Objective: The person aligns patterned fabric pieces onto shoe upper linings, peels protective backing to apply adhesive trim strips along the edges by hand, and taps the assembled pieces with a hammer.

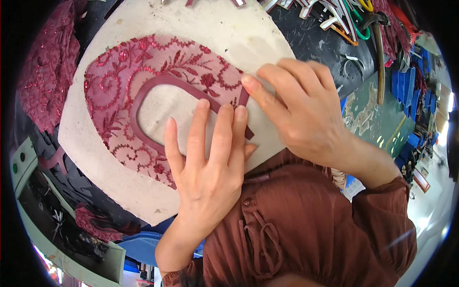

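step: the maroon band (135, 114) seems to be pressed along the lace piece (106, 98)
next move: light, even pressure is probably called for
lace piece: laid on the pale board (215, 28); sheer, curved, sequined; band smooth
left hand (208, 170): spread, nothing grasped, some fingertips on band
right hand (306, 110): half curled, thumb at band; pinching cannot be told

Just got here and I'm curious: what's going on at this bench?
A person is working barehanded on a red embroidered lace piece, curved like a horseshoe, on a pale board. A plum band lines its inner curve. The left hand lies spread over the opening, fingertips by the band; the right hand is at the lace's right-hand end. More red lace lies left of the board.
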Tool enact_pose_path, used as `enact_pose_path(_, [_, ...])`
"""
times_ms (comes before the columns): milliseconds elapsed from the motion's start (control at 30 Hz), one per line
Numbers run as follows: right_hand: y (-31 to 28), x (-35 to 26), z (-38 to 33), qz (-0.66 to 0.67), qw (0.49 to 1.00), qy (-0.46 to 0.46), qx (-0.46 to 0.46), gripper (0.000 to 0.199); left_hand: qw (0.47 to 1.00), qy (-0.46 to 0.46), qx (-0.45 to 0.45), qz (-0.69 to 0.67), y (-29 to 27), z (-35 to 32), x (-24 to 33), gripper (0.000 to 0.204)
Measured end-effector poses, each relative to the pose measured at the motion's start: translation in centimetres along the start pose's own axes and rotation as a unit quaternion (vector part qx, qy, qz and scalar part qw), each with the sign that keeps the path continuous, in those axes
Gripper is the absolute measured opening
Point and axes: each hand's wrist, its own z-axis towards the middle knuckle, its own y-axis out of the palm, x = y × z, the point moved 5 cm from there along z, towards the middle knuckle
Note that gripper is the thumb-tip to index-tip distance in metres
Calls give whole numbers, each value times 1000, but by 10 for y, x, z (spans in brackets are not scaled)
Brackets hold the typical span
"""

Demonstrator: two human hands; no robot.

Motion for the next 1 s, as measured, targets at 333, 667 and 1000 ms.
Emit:
enact_pose_path(333, [7, -9, -13, 129, 990, -64, 6, 33, 990, 40, 22, -136, -8, -11, -36, 38])
enact_pose_path(667, [2, -18, 2, 146, 987, -34, -52, 42, 997, 10, -65, 43, -8, 2, -51, 52])
enact_pose_path(1000, [7, -21, 27, 49, 994, -59, -77, 39, 999, -31, 21, 3, -12, 10, -64, 54])
